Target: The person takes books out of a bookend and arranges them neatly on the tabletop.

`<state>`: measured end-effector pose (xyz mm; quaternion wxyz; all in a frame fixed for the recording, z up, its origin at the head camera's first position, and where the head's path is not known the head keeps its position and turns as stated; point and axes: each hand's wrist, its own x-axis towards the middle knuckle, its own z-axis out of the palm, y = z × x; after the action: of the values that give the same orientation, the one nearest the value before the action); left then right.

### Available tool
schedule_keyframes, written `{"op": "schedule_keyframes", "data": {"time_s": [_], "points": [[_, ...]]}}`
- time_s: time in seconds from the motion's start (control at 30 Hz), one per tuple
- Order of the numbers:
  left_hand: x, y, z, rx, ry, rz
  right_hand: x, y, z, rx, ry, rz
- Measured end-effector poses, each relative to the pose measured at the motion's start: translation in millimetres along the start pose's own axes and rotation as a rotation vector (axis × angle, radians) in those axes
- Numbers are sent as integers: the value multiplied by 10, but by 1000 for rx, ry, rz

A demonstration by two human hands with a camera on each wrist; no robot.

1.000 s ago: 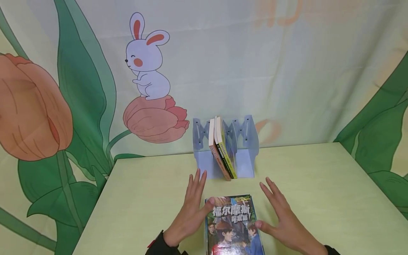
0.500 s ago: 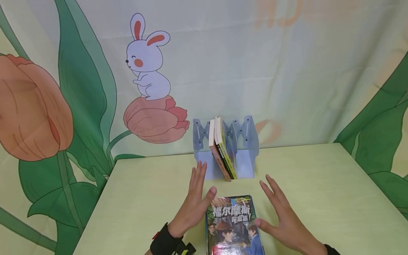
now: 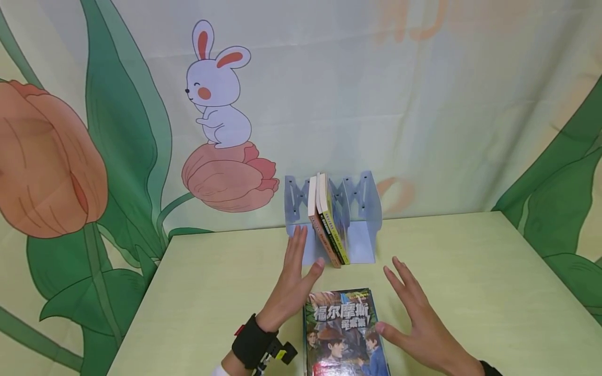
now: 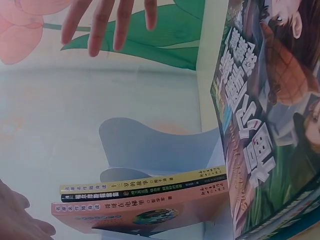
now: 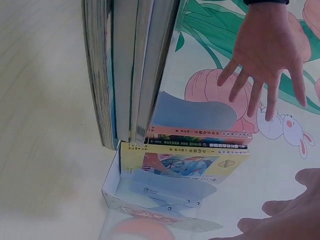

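1. Head view, looking over a pale yellow-green bench and taking in a stack of glossy rectangular books with a dark, illustrated top cover and silver lettering, lying flat at the lower border and partly cut off by it.

2. Set between the bare left hand and the bare right hand, below both sets of fingertips in the frame. Judged by the upright layout of the cover, aligned with long axis running near to far, roughly parallel to the gap between the palms.

3. Nearer to the right hand, with its thumb overlapping the cover's right edge in the head view. Impossible to tell whether touching or just above.

4. Farther from the left hand, extended forward past the far left corner, with thumb raised beyond the far edge.

5. Pictured free of any load, with fingers straight and spread on both hands, palms turned inward, grasping nothing.

6. Backed, across a strip of bench, by a pale blue book rack with wavy-edged dividers, holding three thin books with pink, black and yellow spines, upright and tilted left.
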<state>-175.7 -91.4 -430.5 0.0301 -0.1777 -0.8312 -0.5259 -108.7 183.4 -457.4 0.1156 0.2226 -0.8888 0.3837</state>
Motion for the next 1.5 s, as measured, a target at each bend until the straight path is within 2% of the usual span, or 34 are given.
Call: {"op": "schedule_keyframes", "data": {"time_s": [0.4, 0.63, 0.87, 1.2, 1.5], "points": [[222, -18, 3, -127, 51, 5, -11, -18, 9, -33, 7, -23], [338, 8, -9, -166, 91, -15, -15, -24, 13, -35, 0, -29], [444, -44, -17, -237, 107, -44, -19, -51, 29, -18, -5, -9], [592, -86, -35, -178, 147, -88, -27, -58, 35, -27, 5, -12], [694, -111, -4, -101, 183, -59, -34, -31, 43, -10, -9, -2]]}}
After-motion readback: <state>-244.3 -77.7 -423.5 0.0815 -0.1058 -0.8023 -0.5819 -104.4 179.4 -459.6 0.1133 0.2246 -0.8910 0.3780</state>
